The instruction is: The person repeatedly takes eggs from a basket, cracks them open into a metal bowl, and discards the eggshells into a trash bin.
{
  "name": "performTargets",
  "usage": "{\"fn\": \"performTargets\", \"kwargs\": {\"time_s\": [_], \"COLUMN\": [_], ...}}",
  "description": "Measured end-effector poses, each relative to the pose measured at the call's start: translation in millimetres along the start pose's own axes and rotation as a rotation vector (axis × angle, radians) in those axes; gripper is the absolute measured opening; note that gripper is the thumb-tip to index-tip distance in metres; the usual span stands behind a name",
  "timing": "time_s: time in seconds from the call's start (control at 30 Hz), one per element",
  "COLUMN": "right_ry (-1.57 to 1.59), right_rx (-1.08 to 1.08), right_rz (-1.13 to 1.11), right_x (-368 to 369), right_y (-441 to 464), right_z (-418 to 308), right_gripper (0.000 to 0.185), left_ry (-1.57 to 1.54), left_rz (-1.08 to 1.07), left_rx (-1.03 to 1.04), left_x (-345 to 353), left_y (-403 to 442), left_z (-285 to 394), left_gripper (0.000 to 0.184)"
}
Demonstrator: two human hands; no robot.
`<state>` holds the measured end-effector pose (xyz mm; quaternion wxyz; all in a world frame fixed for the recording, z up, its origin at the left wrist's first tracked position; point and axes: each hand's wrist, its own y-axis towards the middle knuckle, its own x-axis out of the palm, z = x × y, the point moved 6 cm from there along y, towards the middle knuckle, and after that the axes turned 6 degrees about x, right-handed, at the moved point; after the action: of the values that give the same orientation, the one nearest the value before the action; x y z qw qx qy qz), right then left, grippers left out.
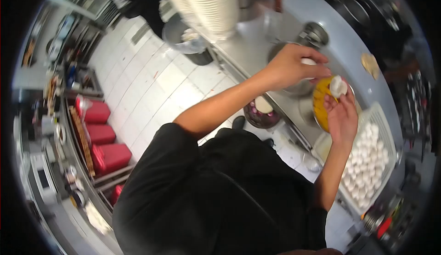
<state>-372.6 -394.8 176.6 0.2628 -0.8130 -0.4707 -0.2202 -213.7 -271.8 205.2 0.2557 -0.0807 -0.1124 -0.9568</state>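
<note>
While my right hand (342, 118) pinches a cracked eggshell (338, 87) over the bowl (314, 110) of yellow egg (320, 100) and my left hand (292, 67) grips a white egg or shell (308, 62) nearby, I judge brittle edges could crumble, dropping fragments in.

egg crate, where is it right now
In the head view, the egg crate is on the right side, beside the person's right hand and forearm, below and to the right of the yellow yolks.
</note>
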Motion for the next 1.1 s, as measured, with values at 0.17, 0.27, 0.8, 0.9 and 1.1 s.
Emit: {"fn": "performTargets", "kwargs": {"time_s": [0.17, 0.27, 0.8, 0.9, 1.1], "right_ry": [0.059, 0.074, -0.507, -0.555, -0.921], "right_rx": [0.274, 0.481, 0.389, 0.317, -0.286], "right_rz": [-0.248, -0.484, -0.505, -0.364, 0.330], "right_x": [120.3, 205.2, 282.4, 218.4, 3.0], "right_y": [29.9, 39.4, 140.9, 100.1, 2.9], "right_z": [77.5, 127.1, 259.3, 166.3, -27.3], "right_gripper": [0.044, 0.042, 0.030, 0.037, 0.028], "left_ry": [-0.339, -0.336, -0.451, -0.300, -0.333], "left_rz": [0.652, 1.059, 1.259, 0.953, 0.428], "left_rx": [-0.111, -0.104, -0.196, -0.307, -0.282], "left_x": [-157.7, -222.1, -232.8, -212.1, -111.3], "left_y": [-141.4, -252.0, -316.8, -252.4, -102.2], "left_z": [-6.5, -36.5, -88.4, -81.1, -47.7], "left_gripper": [0.023, 0.022, 0.026, 0.028, 0.026]}}
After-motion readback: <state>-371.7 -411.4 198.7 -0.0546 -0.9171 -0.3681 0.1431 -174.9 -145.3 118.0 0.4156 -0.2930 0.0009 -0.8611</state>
